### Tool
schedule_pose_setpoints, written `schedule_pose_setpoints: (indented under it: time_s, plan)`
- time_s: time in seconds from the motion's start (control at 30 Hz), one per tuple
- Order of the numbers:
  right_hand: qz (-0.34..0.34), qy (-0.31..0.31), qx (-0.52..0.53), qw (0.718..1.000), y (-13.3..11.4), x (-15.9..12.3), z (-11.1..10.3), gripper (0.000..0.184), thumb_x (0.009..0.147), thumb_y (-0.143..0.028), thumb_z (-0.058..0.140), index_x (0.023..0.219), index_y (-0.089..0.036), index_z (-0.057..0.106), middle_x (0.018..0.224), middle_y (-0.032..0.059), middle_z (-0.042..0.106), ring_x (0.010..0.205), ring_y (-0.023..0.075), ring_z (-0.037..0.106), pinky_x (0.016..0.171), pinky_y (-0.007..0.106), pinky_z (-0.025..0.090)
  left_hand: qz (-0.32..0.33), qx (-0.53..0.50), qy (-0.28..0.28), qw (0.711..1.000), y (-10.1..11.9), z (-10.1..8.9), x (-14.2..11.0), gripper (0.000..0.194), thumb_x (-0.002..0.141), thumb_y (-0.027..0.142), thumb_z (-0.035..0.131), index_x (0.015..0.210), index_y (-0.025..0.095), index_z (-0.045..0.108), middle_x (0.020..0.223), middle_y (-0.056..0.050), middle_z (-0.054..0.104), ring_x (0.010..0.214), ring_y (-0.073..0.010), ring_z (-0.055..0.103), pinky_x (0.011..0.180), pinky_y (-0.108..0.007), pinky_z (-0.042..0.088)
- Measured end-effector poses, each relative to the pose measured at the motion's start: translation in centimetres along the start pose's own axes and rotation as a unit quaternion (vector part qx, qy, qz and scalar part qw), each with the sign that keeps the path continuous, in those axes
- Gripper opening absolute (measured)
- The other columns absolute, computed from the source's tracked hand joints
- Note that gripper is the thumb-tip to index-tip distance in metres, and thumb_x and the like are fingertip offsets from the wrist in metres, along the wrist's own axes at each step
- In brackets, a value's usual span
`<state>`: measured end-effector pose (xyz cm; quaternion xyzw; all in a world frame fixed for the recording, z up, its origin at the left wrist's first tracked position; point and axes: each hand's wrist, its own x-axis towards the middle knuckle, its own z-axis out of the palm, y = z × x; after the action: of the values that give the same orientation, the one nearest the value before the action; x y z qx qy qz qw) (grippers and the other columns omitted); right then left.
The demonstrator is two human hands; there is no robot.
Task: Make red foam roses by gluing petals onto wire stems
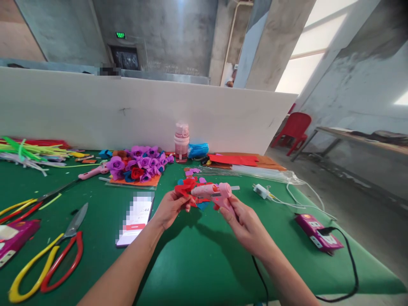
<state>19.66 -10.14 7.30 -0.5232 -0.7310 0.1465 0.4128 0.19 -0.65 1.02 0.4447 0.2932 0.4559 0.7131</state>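
Note:
Closed around the handle of a pink hot glue gun (204, 192), my right hand (244, 219) holds it level with its nozzle toward the left. A clear glue stick (235, 188) pokes out of its rear. My left hand (172, 208) pinches a red paper flower (186, 187) right at the nozzle; whether the tip touches the petals I cannot tell. Behind both hands lie loose cut petals (193, 171) in purple, red and blue. A heap of finished purple paper flowers (143, 162), with a red one among them, rests on orange sheets to the left.
Scissors (68, 242) with red and yellow handles and a lit phone (135, 219) lie at left. A pink bottle (182, 142) stands by the white partition (143, 110). A purple power strip (318, 233), white charger (263, 191) and cables are at right.

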Motion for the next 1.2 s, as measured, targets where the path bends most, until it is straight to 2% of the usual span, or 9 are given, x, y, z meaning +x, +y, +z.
schedule_pose_setpoints:
  time_s: [0.83, 1.2]
  plan:
    - [-0.018, -0.004, -0.049, 0.999, 0.43, -0.28, 0.19, 0.019, 0.092, -0.027, 0.04, 0.075, -0.02, 0.046, 0.067, 0.0016, 0.051, 0.06, 0.0137, 0.049, 0.057, 0.023, 0.039, -0.006, 0.008, 0.008, 1.0, 0.05, 0.18, -0.01, 0.022, 0.063, 0.028, 0.078, 0.074, 0.011, 0.068, 0.065, -0.004, 0.067, 0.052, -0.0081, 0.053, 0.051, -0.021, 0.04]
    - [0.005, -0.008, -0.028, 1.0, 0.23, -0.12, 0.08, 0.016, 0.091, -0.028, 0.042, 0.082, -0.018, 0.05, 0.071, 0.0021, 0.055, 0.061, 0.0135, 0.05, 0.058, 0.023, 0.04, -0.006, 0.011, 0.014, 1.0, 0.31, 0.35, -0.13, 0.024, 0.063, 0.03, 0.078, 0.074, 0.011, 0.067, 0.067, -0.004, 0.066, 0.051, -0.0073, 0.052, 0.05, -0.021, 0.04]
